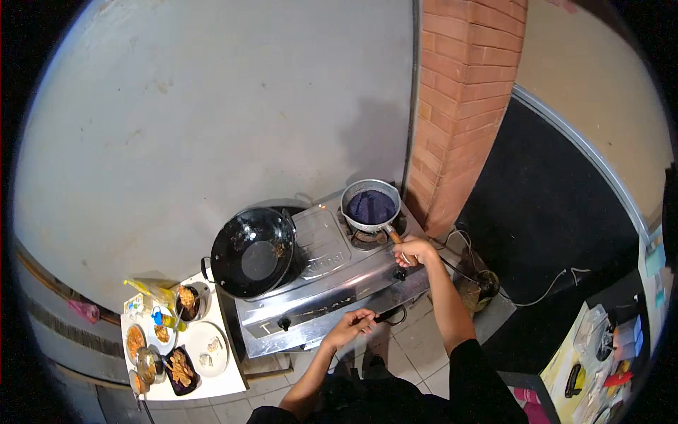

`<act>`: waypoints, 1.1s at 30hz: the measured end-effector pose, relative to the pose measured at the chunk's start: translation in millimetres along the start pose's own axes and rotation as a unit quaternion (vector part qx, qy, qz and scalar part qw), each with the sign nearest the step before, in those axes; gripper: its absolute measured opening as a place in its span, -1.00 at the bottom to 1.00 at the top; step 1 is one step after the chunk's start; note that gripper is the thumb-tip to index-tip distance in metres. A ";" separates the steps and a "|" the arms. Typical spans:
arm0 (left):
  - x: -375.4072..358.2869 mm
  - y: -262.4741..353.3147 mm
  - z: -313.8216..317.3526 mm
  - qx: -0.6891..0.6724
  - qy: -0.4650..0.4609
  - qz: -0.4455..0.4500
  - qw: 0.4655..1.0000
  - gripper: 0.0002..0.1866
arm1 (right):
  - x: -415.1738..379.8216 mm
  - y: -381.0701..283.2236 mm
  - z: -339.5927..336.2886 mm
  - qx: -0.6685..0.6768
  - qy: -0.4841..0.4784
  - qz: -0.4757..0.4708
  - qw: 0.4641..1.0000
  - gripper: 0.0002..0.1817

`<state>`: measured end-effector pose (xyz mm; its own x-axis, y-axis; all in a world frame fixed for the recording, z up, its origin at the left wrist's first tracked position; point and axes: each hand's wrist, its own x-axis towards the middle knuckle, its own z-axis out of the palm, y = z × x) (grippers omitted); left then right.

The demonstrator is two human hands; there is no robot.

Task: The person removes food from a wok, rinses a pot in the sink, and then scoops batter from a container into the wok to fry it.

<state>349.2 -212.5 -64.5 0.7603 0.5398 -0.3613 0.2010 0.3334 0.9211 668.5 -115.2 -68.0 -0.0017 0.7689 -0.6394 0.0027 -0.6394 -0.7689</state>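
My right hand [415,251] is wrapped round the wooden handle [395,235] of a small metal saucepan [371,186]. This pan sits over the right burner of a steel gas stove [325,302] and holds a dark purple content [372,207]. In front of the stove, my left hand [351,329] is raised with its fingers curled together. A thin dark piece with a loop [399,316] shows right at its fingertips; I cannot tell what it is. On the left burner stands a black wok [254,252], tilted a little, with brown residue on its inner side.
Left of the stove, a white table [232,371] bears a white plate [208,346], a black tray of brown food [181,371], bowls and a yellow packet. A brick pillar [445,106] rises behind the saucepan. Cluttered items lie on a counter [558,353] at lower right.
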 end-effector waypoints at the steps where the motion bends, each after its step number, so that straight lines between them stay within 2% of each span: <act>1: 0.4 -4.8 -2.7 -0.006 0.005 0.003 1.000 -0.66 | 3.6 0.3 -2.0 0.017 -0.018 0.006 1.000 -0.80; 10: 4.6 -16.0 1.6 -0.053 0.049 0.012 0.997 -0.69 | 11.3 1.2 -12.0 0.147 -0.113 0.041 0.982 -0.83; 13: 6.8 -13.8 7.7 -0.066 0.064 0.002 0.996 -0.68 | 15.5 -1.7 -8.6 0.149 -0.078 0.068 0.983 -0.82; 16: 6.9 -9.8 10.9 -0.051 0.062 0.007 0.997 -0.67 | 7.1 -11.5 3.9 0.048 0.008 0.033 0.998 -0.87; 20: 4.5 -11.1 11.0 -0.047 0.066 0.010 0.997 -0.65 | 23.9 -5.2 -13.0 0.005 -0.068 0.011 0.998 -0.87; 23: 1.5 -10.4 13.4 -0.052 0.071 0.011 0.996 -0.64 | 4.3 -13.1 -3.8 0.061 -0.070 0.006 0.996 -0.85; 26: 5.7 -16.3 14.2 -0.048 0.069 0.013 0.996 -0.63 | 25.7 1.9 -14.2 0.134 -0.129 0.026 0.982 -0.80; 29: 9.1 -17.7 15.8 -0.042 0.064 0.010 0.997 -0.64 | 18.8 3.0 3.9 0.050 0.006 -0.014 0.999 -0.76; 33: 11.6 -20.0 18.6 -0.055 0.062 0.014 0.996 -0.66 | -3.3 -10.5 32.7 -0.038 0.157 -0.040 0.986 -0.80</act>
<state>365.6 -227.3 -84.4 0.6819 0.6389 -0.3562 0.1054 0.3961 0.9121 635.8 -111.1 -57.8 0.3050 0.7879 -0.5350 0.0906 -0.5832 -0.8073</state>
